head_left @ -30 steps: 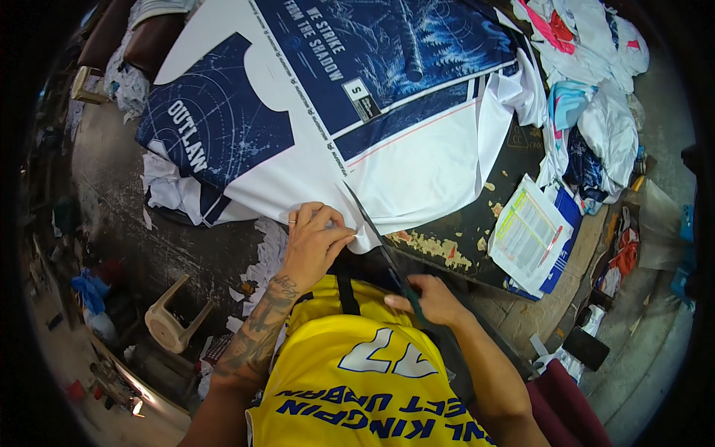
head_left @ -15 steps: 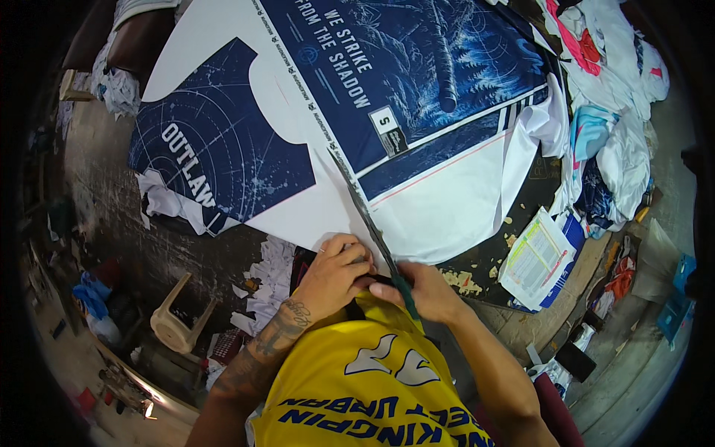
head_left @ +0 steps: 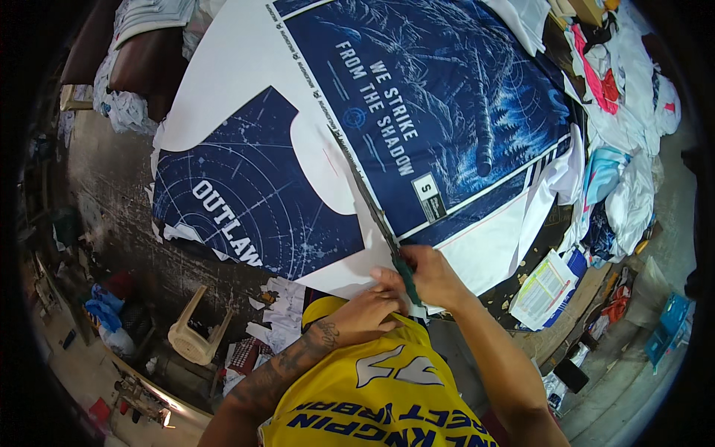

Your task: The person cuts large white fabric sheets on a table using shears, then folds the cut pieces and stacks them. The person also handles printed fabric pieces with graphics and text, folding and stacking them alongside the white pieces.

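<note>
A large sheet of white fabric (head_left: 339, 277), printed with navy garment panels, lies across the dark table. One navy panel (head_left: 350, 74) carries white lettering and a forest drawing; a smaller curved navy panel (head_left: 257, 186) sits to its left. My right hand (head_left: 436, 283) is wrapped round the green handle of long dark scissors (head_left: 389, 232). Their blades lie along the narrow printed strip between the panels, pointing away from me. Beside the handle, my left hand (head_left: 369, 316) is closed at the sheet's near edge, its fingertips partly hidden.
White and coloured cloth scraps (head_left: 622, 171) heap up at the right, near a printed packet (head_left: 544, 290). White offcuts (head_left: 287, 313) hang by the table's near left side. A beige plastic stool (head_left: 195, 328) stands on the floor at lower left; folded cloth (head_left: 153, 18) is stacked at far left.
The printed sheet has shifted nearer and to the right. My right hand and the scissors have moved forward along the strip, while my left hand has dropped lower and slightly right.
</note>
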Motion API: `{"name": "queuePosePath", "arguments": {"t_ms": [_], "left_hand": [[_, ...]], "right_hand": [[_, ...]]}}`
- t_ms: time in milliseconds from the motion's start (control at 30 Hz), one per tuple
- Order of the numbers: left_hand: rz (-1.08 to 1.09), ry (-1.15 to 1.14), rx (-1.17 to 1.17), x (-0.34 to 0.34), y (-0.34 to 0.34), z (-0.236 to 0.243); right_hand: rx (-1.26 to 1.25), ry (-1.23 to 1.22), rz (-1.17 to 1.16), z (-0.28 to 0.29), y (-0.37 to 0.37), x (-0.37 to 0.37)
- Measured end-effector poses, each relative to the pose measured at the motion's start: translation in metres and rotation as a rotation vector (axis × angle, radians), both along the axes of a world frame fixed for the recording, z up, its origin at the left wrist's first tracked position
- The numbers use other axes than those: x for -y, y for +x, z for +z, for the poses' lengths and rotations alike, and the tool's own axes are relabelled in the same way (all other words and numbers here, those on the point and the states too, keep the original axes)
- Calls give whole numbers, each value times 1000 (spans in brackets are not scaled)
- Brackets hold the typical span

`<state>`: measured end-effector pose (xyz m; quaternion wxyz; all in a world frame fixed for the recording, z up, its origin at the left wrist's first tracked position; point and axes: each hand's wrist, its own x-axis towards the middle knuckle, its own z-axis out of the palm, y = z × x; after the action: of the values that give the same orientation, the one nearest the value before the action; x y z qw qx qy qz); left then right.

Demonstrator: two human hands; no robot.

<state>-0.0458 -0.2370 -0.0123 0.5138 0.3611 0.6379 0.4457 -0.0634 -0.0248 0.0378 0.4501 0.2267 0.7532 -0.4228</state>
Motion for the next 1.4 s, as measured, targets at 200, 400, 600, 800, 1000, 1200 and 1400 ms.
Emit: {"name": "queuePosePath", "arguments": {"t_ms": [200,400,600,800,1000,1200,1400], "left_hand": [[-54,12,402,-6,-49,-9],[-194,129,567,-20,-63,-45],[-367,62,617,-34,-78,-58],[-578,-61,801,-46,-79,-73],[-318,-176,683,-12,-156,-15],[1114,-590,-965,78,-384,37],[477,-652,-866,90,-193,-24]], "right_hand": [[-21,-20,-32,2,-63,13],[131,5,49,6,-122,29],[74,-56,-9,-7,-179,41],[64,-64,-43,-1,-246,54],[-11,-28,-48,-14,-298,67],[-103,-95,-157,-16,-345,82],[-410,-189,4,11,-352,76]]}}
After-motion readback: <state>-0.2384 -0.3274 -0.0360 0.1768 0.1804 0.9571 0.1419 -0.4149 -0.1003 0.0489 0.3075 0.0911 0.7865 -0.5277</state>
